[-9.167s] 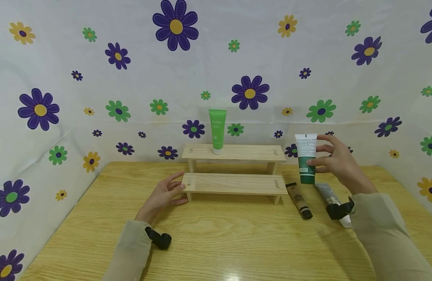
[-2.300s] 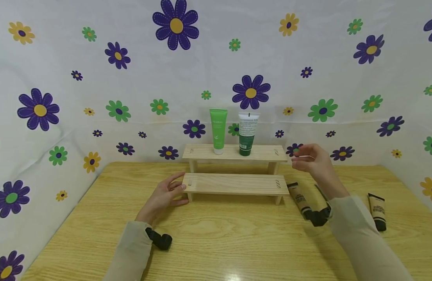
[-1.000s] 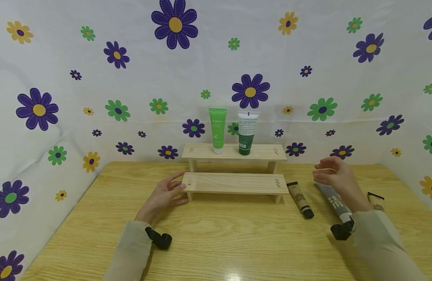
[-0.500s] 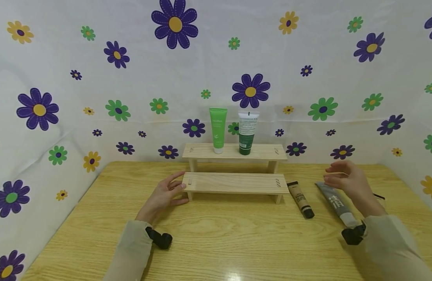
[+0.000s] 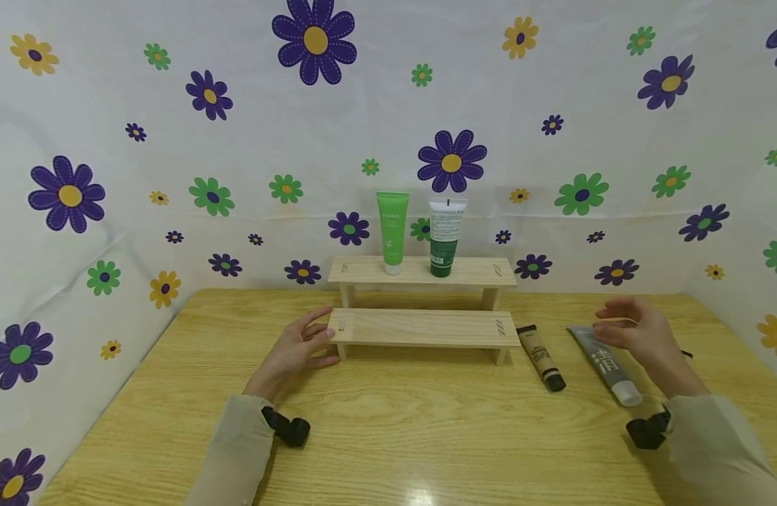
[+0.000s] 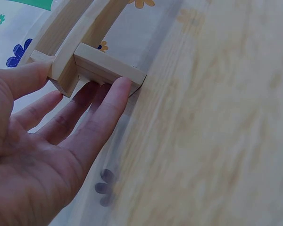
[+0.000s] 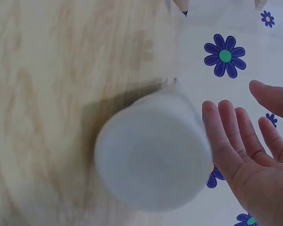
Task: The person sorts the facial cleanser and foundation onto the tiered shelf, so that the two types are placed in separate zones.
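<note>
My left hand (image 5: 295,353) holds the left end of a two-step wooden stand's lower board (image 5: 420,328); in the left wrist view its thumb touches the board end (image 6: 63,77) and its fingers reach the leg (image 6: 106,63). My right hand (image 5: 641,337), fingers loosely bent and holding nothing, hovers over a grey tube (image 5: 606,365) lying on the table. That tube's white cap (image 7: 153,160) looms large in the right wrist view, apart from the fingers. A bright green tube (image 5: 393,232) and a white-and-dark-green tube (image 5: 444,239) stand cap-down on the upper board (image 5: 477,271).
A tan tube with a black cap (image 5: 542,358) lies beside the stand's right end. Behind my right hand, only a dark edge of another tube (image 5: 686,353) shows. A flowered cloth (image 5: 249,140) backs the wooden table (image 5: 388,422).
Earlier, my right hand held the white-and-green tube; it now stands on the upper board. The empty right hand has since moved rightward over the grey tube. My left hand stayed put.
</note>
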A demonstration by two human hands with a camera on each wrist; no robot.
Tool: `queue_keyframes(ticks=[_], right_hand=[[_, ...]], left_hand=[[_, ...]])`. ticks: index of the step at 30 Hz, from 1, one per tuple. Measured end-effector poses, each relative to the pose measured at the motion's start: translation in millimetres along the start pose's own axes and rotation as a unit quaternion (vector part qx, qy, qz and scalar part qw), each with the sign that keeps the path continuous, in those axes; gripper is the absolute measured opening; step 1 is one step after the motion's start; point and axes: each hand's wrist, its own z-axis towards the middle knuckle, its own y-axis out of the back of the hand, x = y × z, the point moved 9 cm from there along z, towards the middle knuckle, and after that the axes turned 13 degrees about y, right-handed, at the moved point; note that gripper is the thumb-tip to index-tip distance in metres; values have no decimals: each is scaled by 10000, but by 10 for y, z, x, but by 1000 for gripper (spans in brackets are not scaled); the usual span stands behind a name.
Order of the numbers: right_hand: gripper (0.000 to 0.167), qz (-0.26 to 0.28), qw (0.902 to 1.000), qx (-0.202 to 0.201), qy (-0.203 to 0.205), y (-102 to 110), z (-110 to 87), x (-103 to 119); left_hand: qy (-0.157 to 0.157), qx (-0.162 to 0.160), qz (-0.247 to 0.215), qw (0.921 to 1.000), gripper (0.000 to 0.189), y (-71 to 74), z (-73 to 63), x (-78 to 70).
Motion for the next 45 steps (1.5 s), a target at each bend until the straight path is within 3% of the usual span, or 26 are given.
queue_keyframes(ticks=[16,28,35,45], right_hand=[[50,-111,9998,-14,-175,87,-49,-102],[53,-496,9982,242,-242,123,-113,-151],[53,-989,9927,654,-227,129,-125,-202],[52,-640,9930,927,-342,67,-115,-236]], left_hand=[[115,-69,0,9999,58,7,12,6],[67,-43,-25,10000,57,-6,25,19],[68,-34,1,10000,58,-4,10,23],[81,-69,44,9999,58,5,-6,22]])
